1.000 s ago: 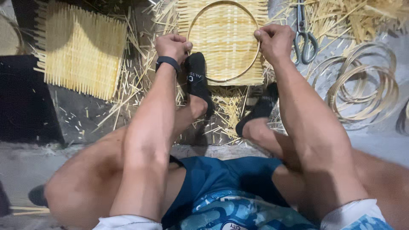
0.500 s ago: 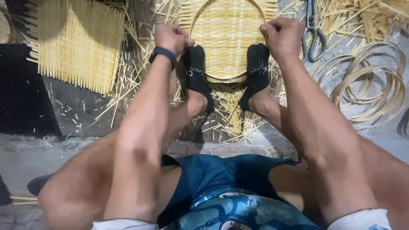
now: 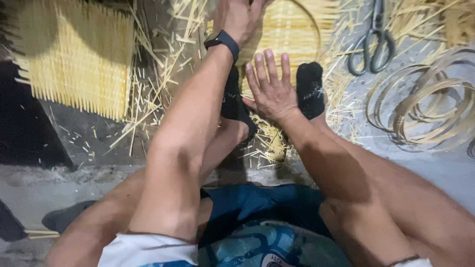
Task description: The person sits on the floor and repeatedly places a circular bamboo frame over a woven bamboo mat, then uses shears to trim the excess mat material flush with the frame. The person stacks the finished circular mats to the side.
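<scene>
Fingers (image 3: 269,62) of our right hand (image 3: 271,91) are spread wide and flat on the woven bamboo mat (image 3: 292,34), holding nothing, while our left hand (image 3: 238,20) presses on the mat's upper part with its fingers cut off at the frame edge, so we cannot tell their state. Our two black-socked feet (image 3: 310,89) pin the mat to the floor (image 3: 435,163); scissors (image 3: 372,42) and coiled bamboo hoops (image 3: 425,111) lie to the right, a second woven panel (image 3: 79,64) well to the left.
</scene>
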Tool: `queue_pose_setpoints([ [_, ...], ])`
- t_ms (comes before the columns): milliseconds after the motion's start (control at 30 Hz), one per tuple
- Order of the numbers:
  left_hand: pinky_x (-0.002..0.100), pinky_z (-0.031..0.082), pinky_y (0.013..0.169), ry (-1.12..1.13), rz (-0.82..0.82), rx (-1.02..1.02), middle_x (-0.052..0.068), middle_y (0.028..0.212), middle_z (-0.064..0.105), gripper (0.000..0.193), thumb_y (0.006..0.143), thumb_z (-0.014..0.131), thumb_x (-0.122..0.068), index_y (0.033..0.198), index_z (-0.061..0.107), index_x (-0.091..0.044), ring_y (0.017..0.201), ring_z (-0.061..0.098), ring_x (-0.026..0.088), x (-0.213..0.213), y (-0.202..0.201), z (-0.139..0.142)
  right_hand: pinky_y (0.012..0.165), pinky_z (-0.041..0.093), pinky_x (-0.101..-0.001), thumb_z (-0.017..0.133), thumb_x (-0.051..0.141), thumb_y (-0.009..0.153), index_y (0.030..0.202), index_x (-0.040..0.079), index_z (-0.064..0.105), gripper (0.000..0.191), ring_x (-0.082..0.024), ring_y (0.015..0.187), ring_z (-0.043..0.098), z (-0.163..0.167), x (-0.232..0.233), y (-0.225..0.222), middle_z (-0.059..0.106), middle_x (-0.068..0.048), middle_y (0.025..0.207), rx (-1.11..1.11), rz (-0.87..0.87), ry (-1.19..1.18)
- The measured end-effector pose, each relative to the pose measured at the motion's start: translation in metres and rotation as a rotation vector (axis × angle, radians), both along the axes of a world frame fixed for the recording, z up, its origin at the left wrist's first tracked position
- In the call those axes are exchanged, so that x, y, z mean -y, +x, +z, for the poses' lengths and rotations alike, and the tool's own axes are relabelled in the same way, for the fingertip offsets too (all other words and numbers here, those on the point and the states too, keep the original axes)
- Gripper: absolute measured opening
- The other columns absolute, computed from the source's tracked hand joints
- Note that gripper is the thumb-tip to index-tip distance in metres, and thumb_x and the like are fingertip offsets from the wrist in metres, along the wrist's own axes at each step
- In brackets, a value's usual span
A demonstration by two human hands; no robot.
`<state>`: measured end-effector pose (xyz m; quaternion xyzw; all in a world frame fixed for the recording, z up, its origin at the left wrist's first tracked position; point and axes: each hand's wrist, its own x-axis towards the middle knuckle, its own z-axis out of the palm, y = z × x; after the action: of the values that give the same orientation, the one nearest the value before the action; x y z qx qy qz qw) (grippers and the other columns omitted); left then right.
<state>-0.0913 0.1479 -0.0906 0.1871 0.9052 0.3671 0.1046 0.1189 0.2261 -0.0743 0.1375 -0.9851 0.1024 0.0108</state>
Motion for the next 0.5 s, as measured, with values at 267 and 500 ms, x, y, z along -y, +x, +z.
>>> queue_pose_setpoints([
  [267, 0.038, 0.059, 0.091, 0.429, -0.113, 0.009, 0.013, 0.117, 0.072, 0.015, 0.099, 0.073, -0.017, 0.111, 0.078, -0.008, 0.106, 0.073, 0.027, -0.005, -0.001, -0.002, 0.125, 0.020, -0.0615, 0.079, 0.036, 0.088, 0.150, 0.006, 0.053, 0.073, -0.042, 0.151, 0.031, 0.007, 0.029, -0.003, 0.041, -0.023, 0.157, -0.113, -0.152, 0.019],
  [500, 0.041, 0.054, 0.089, 0.323, -0.263, -0.110, 0.012, 0.125, 0.064, 0.024, 0.105, 0.062, -0.028, 0.105, 0.079, -0.012, 0.102, 0.067, 0.030, -0.003, -0.015, 0.009, 0.096, 0.052, -0.0500, 0.074, 0.019, 0.092, 0.129, 0.008, 0.061, 0.041, -0.036, 0.116, 0.063, 0.051, -0.061, -0.068, 0.063, -0.015, 0.128, -0.179, -0.119, -0.430],
])
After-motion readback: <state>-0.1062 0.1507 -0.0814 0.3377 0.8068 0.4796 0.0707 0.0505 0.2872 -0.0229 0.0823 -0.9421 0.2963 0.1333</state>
